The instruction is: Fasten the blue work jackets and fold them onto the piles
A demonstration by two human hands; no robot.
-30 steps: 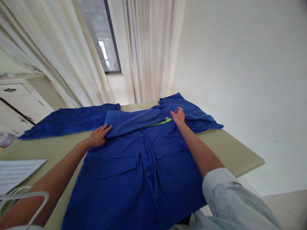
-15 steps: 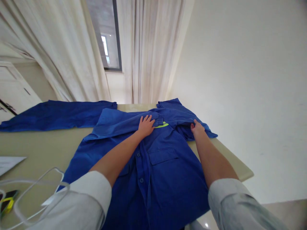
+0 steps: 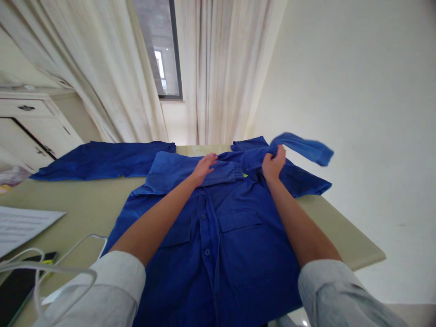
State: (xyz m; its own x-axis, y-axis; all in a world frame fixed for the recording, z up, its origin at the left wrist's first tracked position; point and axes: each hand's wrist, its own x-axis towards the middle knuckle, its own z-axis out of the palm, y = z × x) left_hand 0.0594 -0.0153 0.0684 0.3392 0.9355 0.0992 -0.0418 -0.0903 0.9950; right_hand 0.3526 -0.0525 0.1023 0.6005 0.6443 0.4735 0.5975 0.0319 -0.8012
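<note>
right hand (image 3: 274, 165) clamps raised sleeve (image 3: 301, 145); left hand (image 3: 204, 169) lies open; blue shirt (image 3: 238, 245) points away

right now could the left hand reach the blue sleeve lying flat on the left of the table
Probably yes: the left hand rests on the shirt nearby, and only folded shirt cloth lies between it and the sleeve.
</note>
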